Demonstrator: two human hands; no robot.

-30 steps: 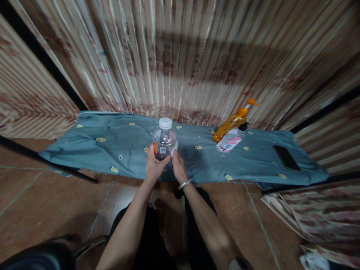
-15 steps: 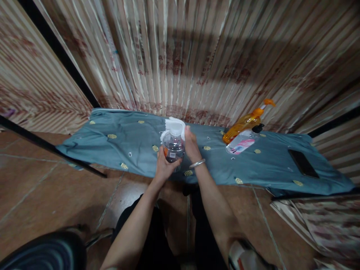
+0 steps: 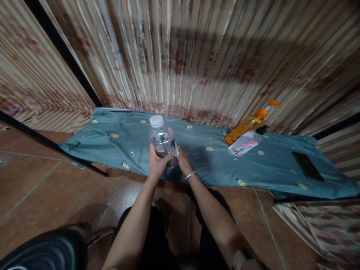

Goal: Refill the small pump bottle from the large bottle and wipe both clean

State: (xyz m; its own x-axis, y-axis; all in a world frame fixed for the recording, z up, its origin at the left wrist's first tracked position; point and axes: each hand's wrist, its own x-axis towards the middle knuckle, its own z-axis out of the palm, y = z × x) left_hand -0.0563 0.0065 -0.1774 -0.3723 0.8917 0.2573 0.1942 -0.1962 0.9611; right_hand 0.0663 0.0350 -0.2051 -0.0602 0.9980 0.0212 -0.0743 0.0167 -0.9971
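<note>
A clear plastic bottle [image 3: 162, 137] with a white cap leans slightly left above the cloth-covered surface. My left hand [image 3: 158, 161] is wrapped round its lower body. On the bottle's right side, my right hand [image 3: 183, 161] presses a white cloth [image 3: 176, 150] against it; most of that cloth is hidden behind the fingers. A silver bracelet [image 3: 190, 175] circles my right wrist.
To the right, an orange pump bottle [image 3: 244, 129] and a clear bottle with a black top [image 3: 245, 143] lie tilted together. Farther right rests a dark phone [image 3: 307, 165]. Blue-green patterned fabric [image 3: 132, 142] covers the narrow surface. Striped curtains [image 3: 197, 56] hang behind; a black pole [image 3: 64, 52] slants at left.
The white cloth and my right hand have moved from the bottle's cap down to its right side. The bottle has shifted left, and its cap is now uncovered.
</note>
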